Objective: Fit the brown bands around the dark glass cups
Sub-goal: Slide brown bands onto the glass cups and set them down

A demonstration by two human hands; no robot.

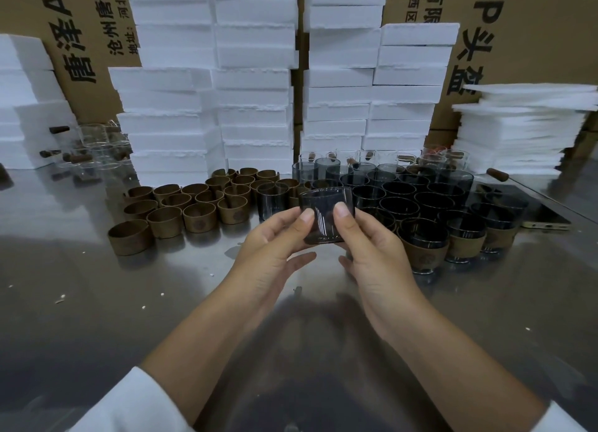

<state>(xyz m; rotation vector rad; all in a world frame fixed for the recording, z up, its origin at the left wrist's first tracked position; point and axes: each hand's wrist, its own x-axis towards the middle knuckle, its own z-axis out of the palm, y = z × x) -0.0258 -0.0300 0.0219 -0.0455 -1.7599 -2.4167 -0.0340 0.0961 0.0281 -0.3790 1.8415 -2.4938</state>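
Above the shiny metal table (97, 302), the left hand (271, 247) and right hand (375, 247) both grip one bare dark smoky glass cup (323, 216), thumbs pressed on its side. Loose brown curled bands (181, 208) stand left; more dark cups (420, 202) crowd right, white foam blocks (207, 85) stacked behind.

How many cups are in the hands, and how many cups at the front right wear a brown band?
Bare cup, held by left hand and right hand: 1
Banded cups: 3 whose bands show; more may be hidden behind
Total: 4
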